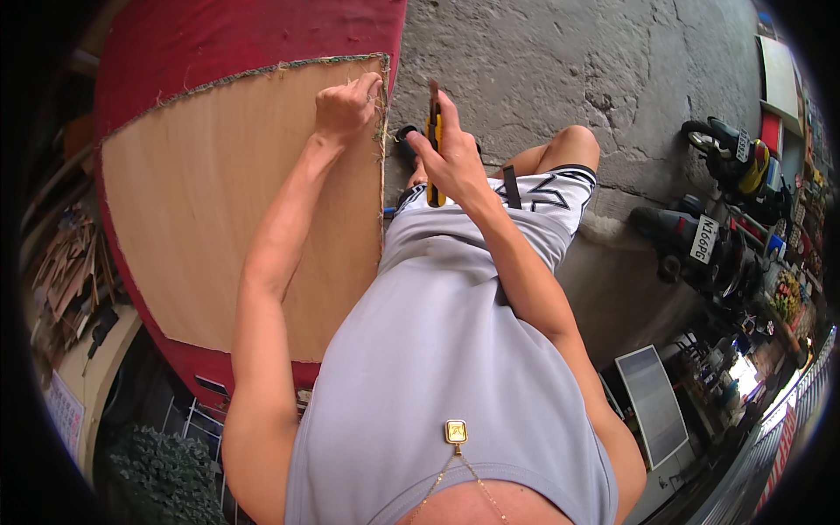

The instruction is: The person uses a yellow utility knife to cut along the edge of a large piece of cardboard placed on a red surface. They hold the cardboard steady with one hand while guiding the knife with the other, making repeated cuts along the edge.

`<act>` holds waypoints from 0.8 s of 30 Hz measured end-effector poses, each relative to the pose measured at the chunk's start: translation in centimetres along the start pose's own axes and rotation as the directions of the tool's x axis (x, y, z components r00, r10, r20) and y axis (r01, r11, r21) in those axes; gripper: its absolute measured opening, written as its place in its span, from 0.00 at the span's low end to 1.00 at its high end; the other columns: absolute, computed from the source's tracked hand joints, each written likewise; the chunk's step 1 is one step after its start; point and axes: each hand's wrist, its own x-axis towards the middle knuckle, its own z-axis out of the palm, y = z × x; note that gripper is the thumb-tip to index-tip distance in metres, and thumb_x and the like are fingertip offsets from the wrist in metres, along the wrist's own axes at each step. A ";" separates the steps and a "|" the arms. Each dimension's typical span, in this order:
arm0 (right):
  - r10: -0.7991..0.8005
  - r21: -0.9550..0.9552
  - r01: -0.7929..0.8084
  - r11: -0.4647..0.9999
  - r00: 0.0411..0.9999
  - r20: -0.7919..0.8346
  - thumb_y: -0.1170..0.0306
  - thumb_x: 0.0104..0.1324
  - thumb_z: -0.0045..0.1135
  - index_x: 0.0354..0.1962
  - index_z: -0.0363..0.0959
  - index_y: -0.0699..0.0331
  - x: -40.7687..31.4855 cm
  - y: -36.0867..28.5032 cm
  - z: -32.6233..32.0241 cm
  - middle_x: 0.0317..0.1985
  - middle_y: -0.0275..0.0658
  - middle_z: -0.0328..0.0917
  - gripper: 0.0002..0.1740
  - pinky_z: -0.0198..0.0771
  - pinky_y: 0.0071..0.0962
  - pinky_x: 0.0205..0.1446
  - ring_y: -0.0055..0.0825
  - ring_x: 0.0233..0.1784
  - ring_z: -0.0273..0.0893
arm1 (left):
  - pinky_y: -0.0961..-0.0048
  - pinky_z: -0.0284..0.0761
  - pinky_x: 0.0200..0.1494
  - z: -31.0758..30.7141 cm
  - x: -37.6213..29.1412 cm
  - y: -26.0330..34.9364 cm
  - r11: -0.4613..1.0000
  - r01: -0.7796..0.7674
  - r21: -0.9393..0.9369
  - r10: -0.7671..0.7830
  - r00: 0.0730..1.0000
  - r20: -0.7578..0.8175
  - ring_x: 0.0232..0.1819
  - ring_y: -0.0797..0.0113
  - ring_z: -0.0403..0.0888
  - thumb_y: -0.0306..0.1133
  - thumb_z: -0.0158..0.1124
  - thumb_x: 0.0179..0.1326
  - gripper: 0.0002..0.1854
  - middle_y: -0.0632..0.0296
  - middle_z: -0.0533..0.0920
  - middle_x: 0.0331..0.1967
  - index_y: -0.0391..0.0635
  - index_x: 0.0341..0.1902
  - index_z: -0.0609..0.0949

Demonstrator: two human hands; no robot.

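Note:
A plywood panel (249,216) lies on a red fabric-covered surface (249,39). Frayed fabric with loose threads (379,131) runs along the panel's right edge. At the upper right corner, my left hand (348,108) has its fingers curled and pinched on that frayed edge; the exact bit between the fingertips is hidden. Just to the right, my right hand (453,157) grips a yellow and black snap-off utility knife (433,125). Its blade is out, pointing away from me, and apart from the panel.
Cracked concrete floor (525,59) spreads to the right. Two parked motorcycles (702,243) stand there. A framed panel (653,403) leans at lower right. Wood scraps (72,262) are piled at far left. My bent knee (581,141) is right of the knife.

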 end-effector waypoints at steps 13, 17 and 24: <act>0.000 -0.166 0.011 0.986 0.998 0.067 0.60 0.65 0.52 0.68 0.49 0.61 4.2 2.2 5.3 0.31 0.65 0.78 0.38 0.70 0.57 0.45 0.66 0.37 0.77 | 0.60 0.75 0.21 0.1 0.6 -3.0 0.996 -0.091 0.010 0.085 0.961 0.264 0.19 0.57 0.82 0.42 0.55 0.68 0.10 0.57 0.79 0.15 0.49 0.38 0.73; 0.016 -0.199 -0.001 0.980 0.997 0.075 0.61 0.67 0.51 0.68 0.47 0.60 4.3 2.1 6.2 0.31 0.66 0.78 0.37 0.69 0.55 0.45 0.66 0.39 0.76 | 0.61 0.75 0.21 -0.2 0.7 -2.9 0.991 -0.133 -0.012 0.133 0.967 0.217 0.18 0.57 0.81 0.40 0.56 0.68 0.09 0.58 0.79 0.15 0.49 0.37 0.73; 0.073 -0.277 -0.042 0.960 0.992 0.103 0.62 0.67 0.48 0.69 0.44 0.67 4.6 0.9 6.1 0.32 0.68 0.77 0.39 0.70 0.57 0.48 0.67 0.39 0.76 | 0.63 0.73 0.21 -0.2 0.3 -2.6 0.989 -0.145 0.002 0.143 0.979 0.143 0.18 0.59 0.80 0.37 0.59 0.66 0.06 0.59 0.79 0.15 0.49 0.38 0.75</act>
